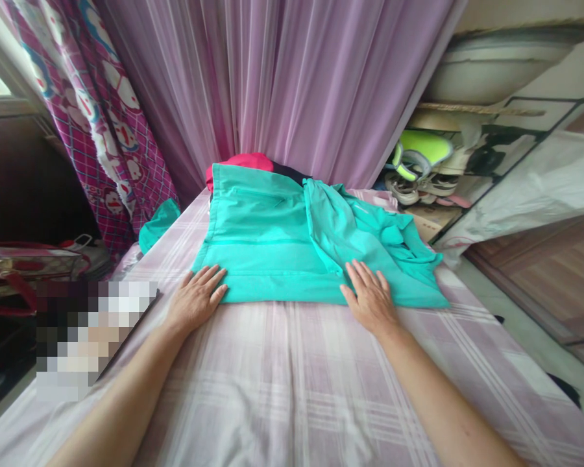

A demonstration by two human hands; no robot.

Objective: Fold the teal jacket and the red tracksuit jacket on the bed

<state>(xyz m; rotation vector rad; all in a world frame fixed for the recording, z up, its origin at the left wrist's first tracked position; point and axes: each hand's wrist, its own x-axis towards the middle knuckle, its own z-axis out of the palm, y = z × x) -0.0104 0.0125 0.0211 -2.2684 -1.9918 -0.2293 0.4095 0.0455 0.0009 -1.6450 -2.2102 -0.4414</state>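
Observation:
A turquoise jacket (pixel 263 227) lies folded lengthwise across the checked sheet (pixel 253 350), its straight folded edge toward me. On its near left corner rests my left hand (pixel 197 297), palm down with the fingers spread. My right hand (pixel 370 295) lies flat on the near edge further right, fingers apart, beside a loose turquoise sleeve (pixel 328 227). The hem is at the left end; the right end is bunched and wrinkled. Neither hand grips the cloth.
Behind the jacket are a red and dark cloth (pixel 248 162) and a purple curtain (pixel 292 84). Another turquoise cloth (pixel 159 224) hangs at the left edge. A shoe rack (pixel 511 162) holding shoes and a bright green item stands at the right. A blurred-out patch (pixel 95 337) lies at the left.

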